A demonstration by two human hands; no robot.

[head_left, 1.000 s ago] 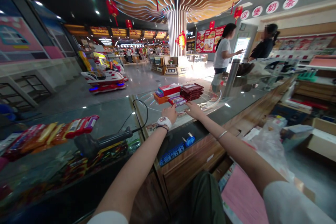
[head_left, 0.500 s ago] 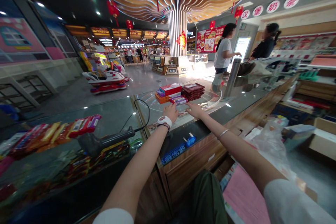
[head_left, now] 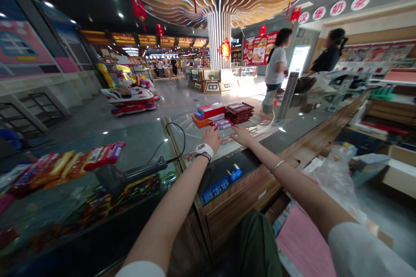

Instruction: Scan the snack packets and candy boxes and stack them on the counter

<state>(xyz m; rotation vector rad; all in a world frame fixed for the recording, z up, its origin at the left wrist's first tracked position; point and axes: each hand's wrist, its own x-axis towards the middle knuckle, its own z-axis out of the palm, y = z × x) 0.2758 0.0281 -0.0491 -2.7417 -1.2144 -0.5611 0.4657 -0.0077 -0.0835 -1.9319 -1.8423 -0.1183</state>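
A small row of purple, red and white snack packets (head_left: 222,124) lies on the glass counter. My left hand (head_left: 212,137) rests at their left end, fingertips against the wrappers and fingers bent but apart. At the right end, my right hand (head_left: 242,135) has its fingers stretched out, the tips at or just beside the packets. Neither hand visibly grips anything. Right behind the packets are stacked red and orange boxes (head_left: 208,114), and a pile of dark red flat packets (head_left: 239,113) lies beside them.
A handheld scanner (head_left: 133,174) with a black cable lies on the left, near a row of colourful snack bags (head_left: 61,166). A blue item (head_left: 236,174) sits by the counter's near edge. A metal post (head_left: 288,91) rises at the right. Two people stand beyond.
My hands have hardly moved; the right fingers have shifted slightly at the packets' end. Across the counter, the person in white has lowered an arm from the bright screen.
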